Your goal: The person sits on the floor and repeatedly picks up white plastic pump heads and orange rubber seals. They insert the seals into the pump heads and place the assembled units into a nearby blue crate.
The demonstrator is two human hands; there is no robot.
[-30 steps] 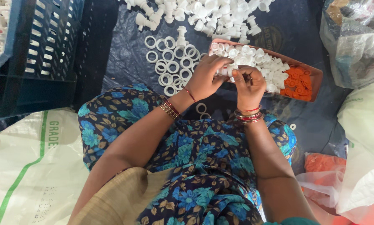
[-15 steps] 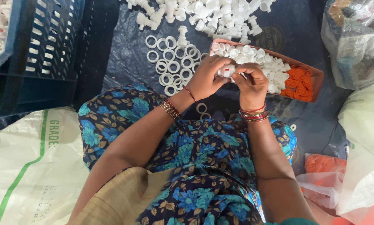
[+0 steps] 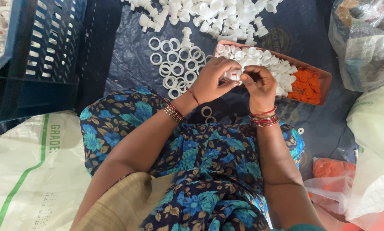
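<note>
Both hands, left (image 3: 213, 81) and right (image 3: 258, 85), pinch one small white plastic cap (image 3: 234, 76) over the brown tray (image 3: 324, 79). Assembly step, judged. Next needs an orange insert (image 3: 305, 85).

Blue slatted plastic crate (image 3: 38, 55) well off to the left of the fingers, white pieces showing through its far corner. White woven sack (image 3: 25, 171) with a green stripe lies below the crate, on the floor. Dark blue tarpaulin (image 3: 128, 51) spreads under everything. Clear plastic bag (image 3: 363, 47), crumpled, far right of the fingers. Thin bag of orange pieces (image 3: 333, 171) lower right, beside another white sack (image 3: 376, 141).
</note>
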